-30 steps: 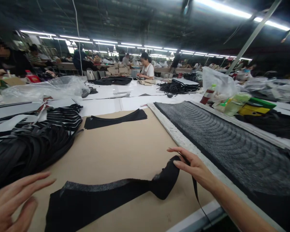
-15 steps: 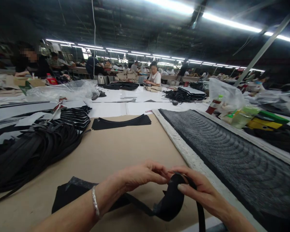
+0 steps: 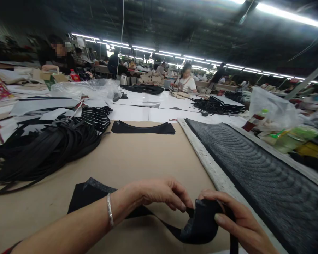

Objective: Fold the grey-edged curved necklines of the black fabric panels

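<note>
The left arm reaches in from the lower left, low over the table, with a silver bracelet [image 3: 110, 210] round the wrist; the left hand [image 3: 164, 194] is turned palm down, its fingers curled and drawn together so the tips meet the left edge of the black cloth [image 3: 204, 224]. Whether those tips pinch the cloth or only rest against it cannot be told. The right hand [image 3: 237, 220] comes from the lower right with the wrist bent inward, the thumb laid along the near face of the cloth and the fingers bent over its far side, pinching it between them. A narrow black strap [image 3: 233, 231] hangs down by the right palm. The cloth sits at the near right of the tan board [image 3: 153, 155], its right end raised and bent into a rounded curl, while the rest runs as a twisted band leftward under the left forearm to a flat, wide end. Its face is matt and smooth, with a greyish, speckled patch showing along the folded edge. Further up the board lies a flat stack of black pieces [image 3: 144, 129], its top edge hollowed in a shallow curve. To the left, thin black strips [image 3: 50, 148] spill in a glossy, looping heap; to the right, a long dark sheet [image 3: 257, 169] shows a grainy grey surface in rows of overlapping arcs.
</note>
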`<state>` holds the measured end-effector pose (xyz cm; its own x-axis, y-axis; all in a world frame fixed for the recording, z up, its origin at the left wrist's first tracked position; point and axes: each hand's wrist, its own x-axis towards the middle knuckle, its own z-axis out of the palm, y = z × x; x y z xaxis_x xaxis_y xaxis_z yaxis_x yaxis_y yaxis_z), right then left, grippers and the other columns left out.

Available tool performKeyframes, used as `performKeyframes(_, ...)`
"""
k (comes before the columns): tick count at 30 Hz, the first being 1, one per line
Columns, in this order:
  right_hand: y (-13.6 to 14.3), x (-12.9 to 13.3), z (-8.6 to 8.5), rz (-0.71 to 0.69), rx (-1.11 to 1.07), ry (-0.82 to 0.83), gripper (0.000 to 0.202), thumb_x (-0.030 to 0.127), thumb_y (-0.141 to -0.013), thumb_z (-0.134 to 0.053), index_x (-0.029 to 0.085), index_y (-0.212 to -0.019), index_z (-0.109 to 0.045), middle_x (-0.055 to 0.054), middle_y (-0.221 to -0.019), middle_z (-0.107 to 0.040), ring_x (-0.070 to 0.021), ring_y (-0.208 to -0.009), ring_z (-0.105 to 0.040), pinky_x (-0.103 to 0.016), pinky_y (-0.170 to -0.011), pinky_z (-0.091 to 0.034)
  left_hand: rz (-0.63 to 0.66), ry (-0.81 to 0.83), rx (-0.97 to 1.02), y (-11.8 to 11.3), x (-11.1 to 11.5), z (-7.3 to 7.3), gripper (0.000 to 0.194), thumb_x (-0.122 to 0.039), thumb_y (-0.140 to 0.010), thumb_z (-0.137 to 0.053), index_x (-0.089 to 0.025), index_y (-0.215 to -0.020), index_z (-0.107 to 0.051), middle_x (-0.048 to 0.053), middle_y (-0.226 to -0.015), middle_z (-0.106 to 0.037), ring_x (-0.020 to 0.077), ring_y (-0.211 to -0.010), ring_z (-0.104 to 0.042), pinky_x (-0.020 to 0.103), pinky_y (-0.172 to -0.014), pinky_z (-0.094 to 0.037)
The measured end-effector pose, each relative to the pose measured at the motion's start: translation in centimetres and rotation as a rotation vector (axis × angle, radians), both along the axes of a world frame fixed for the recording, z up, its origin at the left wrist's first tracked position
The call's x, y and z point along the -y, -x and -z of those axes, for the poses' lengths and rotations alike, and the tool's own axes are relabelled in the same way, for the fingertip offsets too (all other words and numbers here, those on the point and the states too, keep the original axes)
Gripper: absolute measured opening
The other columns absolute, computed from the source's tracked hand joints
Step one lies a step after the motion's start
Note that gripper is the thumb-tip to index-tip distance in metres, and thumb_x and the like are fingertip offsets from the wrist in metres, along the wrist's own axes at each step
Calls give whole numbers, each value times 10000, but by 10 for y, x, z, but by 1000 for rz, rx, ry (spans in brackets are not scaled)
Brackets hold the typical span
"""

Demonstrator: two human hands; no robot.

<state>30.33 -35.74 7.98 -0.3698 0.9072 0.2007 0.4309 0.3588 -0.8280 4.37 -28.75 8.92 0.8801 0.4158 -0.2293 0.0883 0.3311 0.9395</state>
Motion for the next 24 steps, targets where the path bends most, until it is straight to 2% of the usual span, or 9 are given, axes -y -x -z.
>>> performKeyframes(3, 2, 0, 0, 15, 6, 5, 308, 332, -868, -601, 314, -1173, -636, -72, -1134, -660, -260, -1097, -604, -309, -894, -520, 0, -25, -5, 1, 2, -4, 373, -318, -565, -776, -148, -886, -688, 20, -802, -607, 145, -753, -520, 263, -783, -389)
performKeyframes(6, 5, 0, -1, 21, -18, -12, 302, 339, -856, -614, 277, -1148, -657, -93, -1095, -671, -275, -1057, -623, -327, -879, -528, -32, -84, -25, -2, 1, -2, 353, -344, -560, -754, -135, -836, -684, 13, -727, -579, 148, -709, -502, 277, -768, -393)
performKeyframes(12, 19, 2, -17, -105, -60, -47, 288, 291, -890, -574, 347, -1169, -618, -54, -1071, -631, -210, -1000, -621, -255, -811, -526, -52, -116, -78, -12, 0, 13, 234, -287, -576, -687, -148, -764, -662, -14, -681, -556, 130, -668, -464, 244, -697, -367)
performKeyframes(16, 32, 9, -29, -190, -67, -14, 276, 315, -917, -533, 355, -1176, -617, -53, -1006, -621, -194, -928, -620, -257, -782, -519, 17, -86, -77, -22, -3, 13, 124, -202, -569, -619, -155, -683, -630, -31, -655, -545, 132, -660, -463, 240, -659, -352)
performKeyframes(19, 36, 9, -26, -17, -65, 29, 275, 390, -914, -535, 347, -1167, -634, -48, -1046, -654, -212, -995, -618, -263, -839, -510, 25, -61, -48, -25, -9, 8, 180, -169, -559, -614, -153, -737, -637, -21, -717, -570, 141, -714, -498, 241, -697, -374)
performKeyframes(21, 34, 5, -20, 111, -41, 60, 313, 430, -917, -521, 329, -1196, -621, -42, -1115, -653, -211, -1056, -604, -266, -915, -485, -56, -55, -40, -21, -12, 5, 196, -201, -601, -624, -154, -791, -631, -13, -748, -565, 136, -719, -498, 238, -698, -380)
performKeyframes(23, 31, -1, -14, 176, -5, 56, 359, 442, -927, -497, 303, -1245, -590, -43, -1234, -608, -218, -1157, -554, -278, -986, -443, -154, -58, -53, -16, -14, 2, 197, -318, -705, -641, -146, -799, -614, -5, -730, -536, 127, -676, -473, 240, -674, -378)
performKeyframes(24, 30, -5, -12, 186, 14, 49, 379, 440, -933, -486, 290, -1270, -570, -46, -1282, -580, -221, -1198, -526, -282, -1003, -431, -185, -56, -62, -14, -14, 2, 274, -412, -763, -625, -142, -806, -611, 2, -725, -527, 128, -660, -464, 246, -670, -381)
